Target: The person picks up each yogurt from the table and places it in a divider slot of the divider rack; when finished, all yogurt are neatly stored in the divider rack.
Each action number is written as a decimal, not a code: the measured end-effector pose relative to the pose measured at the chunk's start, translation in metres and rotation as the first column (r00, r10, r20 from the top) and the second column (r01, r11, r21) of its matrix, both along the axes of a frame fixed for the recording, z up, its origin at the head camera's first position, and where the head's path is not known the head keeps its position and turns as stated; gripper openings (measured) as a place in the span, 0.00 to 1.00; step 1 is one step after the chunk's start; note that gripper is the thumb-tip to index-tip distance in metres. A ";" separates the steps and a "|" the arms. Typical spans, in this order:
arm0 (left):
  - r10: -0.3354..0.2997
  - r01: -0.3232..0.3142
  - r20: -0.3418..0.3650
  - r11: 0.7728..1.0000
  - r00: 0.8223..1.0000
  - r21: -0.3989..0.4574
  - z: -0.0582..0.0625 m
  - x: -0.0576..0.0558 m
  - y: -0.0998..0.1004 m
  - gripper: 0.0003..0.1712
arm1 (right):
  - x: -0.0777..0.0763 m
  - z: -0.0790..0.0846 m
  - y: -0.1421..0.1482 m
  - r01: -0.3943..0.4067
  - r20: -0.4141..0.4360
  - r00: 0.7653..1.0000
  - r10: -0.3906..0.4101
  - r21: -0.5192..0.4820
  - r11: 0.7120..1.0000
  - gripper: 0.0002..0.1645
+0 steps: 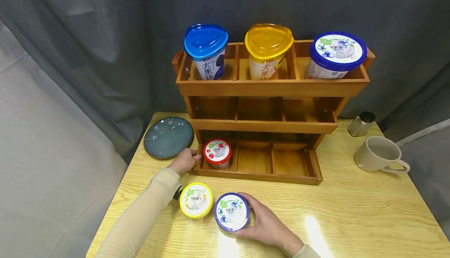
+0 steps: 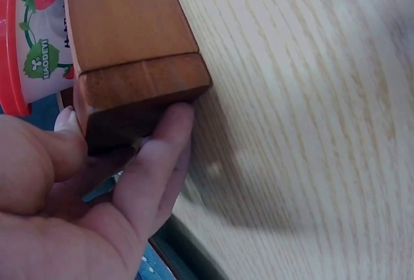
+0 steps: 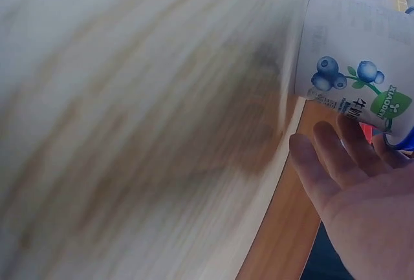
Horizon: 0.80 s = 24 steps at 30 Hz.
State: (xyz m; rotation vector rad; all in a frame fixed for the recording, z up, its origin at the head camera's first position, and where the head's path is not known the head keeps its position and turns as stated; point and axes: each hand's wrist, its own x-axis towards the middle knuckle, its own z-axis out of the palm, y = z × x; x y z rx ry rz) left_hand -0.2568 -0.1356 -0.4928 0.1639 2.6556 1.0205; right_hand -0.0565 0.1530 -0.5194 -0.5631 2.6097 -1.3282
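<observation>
My left hand (image 1: 184,160) grips the lower left corner of the wooden shelf (image 1: 258,177); in the left wrist view, thumb and fingers sit on either side of its wooden end (image 2: 145,76). A red-lidded yogurt tub (image 1: 217,151) stands in the bottom tier's left compartment, beside that hand. On the table, my right hand (image 1: 265,225) holds a blue-lidded yogurt tub (image 1: 232,212) from its right side, thumb at the near edge and fingers at the far edge. The right wrist view shows blueberries on this tub's side (image 3: 352,53). To its left is a yellow-lidded tub (image 1: 196,200).
Above, the top tier carries a blue-topped cup (image 1: 206,49), an orange-topped cup (image 1: 268,49) and a large blue-lidded tub (image 1: 337,53). A dark plate (image 1: 168,137) lies left of the shelf. At right are a beige mug (image 1: 377,154) and a black-capped jar (image 1: 361,124).
</observation>
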 end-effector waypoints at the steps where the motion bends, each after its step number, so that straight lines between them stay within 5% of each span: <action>1: 0.000 0.000 -0.001 1.000 1.000 0.000 0.000 0.000 0.000 0.13 | 0.000 0.000 0.000 0.001 -0.004 1.000 -0.001 0.001 1.000 0.64; 24: -0.008 0.008 0.021 1.000 1.000 0.011 0.000 0.000 -0.002 0.13 | -0.001 -0.006 0.002 0.056 -0.112 0.992 -0.059 -0.027 0.998 0.65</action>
